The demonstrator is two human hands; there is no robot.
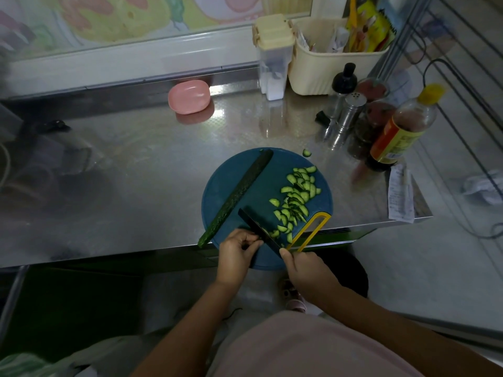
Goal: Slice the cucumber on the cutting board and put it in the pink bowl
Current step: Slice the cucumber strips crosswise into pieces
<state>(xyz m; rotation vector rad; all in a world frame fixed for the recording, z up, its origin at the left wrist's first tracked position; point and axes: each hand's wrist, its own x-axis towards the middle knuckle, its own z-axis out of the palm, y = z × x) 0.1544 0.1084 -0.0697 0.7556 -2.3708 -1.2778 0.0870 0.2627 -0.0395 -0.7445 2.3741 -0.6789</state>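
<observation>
A round blue cutting board (275,170) lies at the near edge of the steel counter. A long uncut cucumber half (236,195) lies diagonally on its left side. Several half-moon cucumber slices (295,198) are spread over its right side. My right hand (307,270) grips the handle of a dark-bladed knife (257,228), blade down on the board's near part. My left hand (236,253) has curled fingers pressed against the blade's left side, over a short cucumber piece that is mostly hidden. The pink bowl (189,96) stands at the back of the counter.
A yellow loop handle (313,231) sticks out at the board's right edge. One stray slice (307,152) lies on the counter beyond the board. Bottles, a shaker and jars (381,123) crowd the right side, with a cream basket (329,66) and a clear container (273,58) behind.
</observation>
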